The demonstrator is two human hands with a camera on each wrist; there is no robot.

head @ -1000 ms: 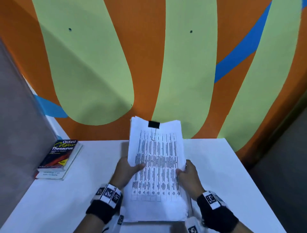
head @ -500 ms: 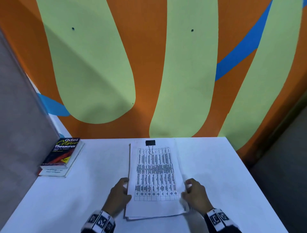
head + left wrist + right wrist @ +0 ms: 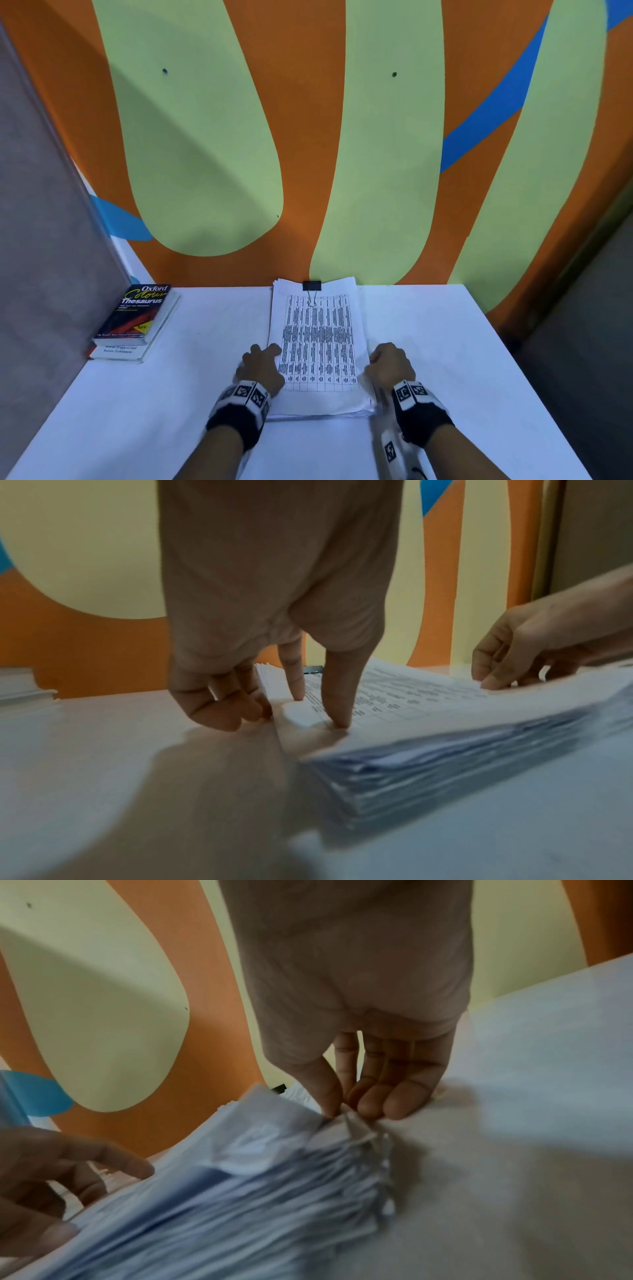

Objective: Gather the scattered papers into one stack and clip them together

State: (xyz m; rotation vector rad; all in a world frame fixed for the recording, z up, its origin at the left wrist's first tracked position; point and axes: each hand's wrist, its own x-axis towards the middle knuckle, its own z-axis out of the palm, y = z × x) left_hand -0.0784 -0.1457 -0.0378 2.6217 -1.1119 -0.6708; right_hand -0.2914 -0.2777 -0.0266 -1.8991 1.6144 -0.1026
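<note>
A thick stack of printed papers [image 3: 317,342] lies flat on the white table [image 3: 445,342], lengthwise away from me. A black binder clip [image 3: 311,285] grips its far end, close to the wall. My left hand [image 3: 262,363] is at the stack's left edge. Its thumb and forefinger press down on the top sheet [image 3: 445,710], and its other fingers curl on the table beside the edge. My right hand [image 3: 387,365] is at the right edge. Its thumb and fingertips [image 3: 369,1110] pinch the ruffled sheet edges [image 3: 240,1191].
Two stacked books [image 3: 137,318], the top one a black thesaurus, lie at the table's far left. A grey panel [image 3: 41,240] bounds the left side. The orange and green wall [image 3: 308,171] stands right behind the table.
The stack was held up and tilted a second ago. It has come down flat on the table and slid a little toward the wall, with both hands staying at its sides.
</note>
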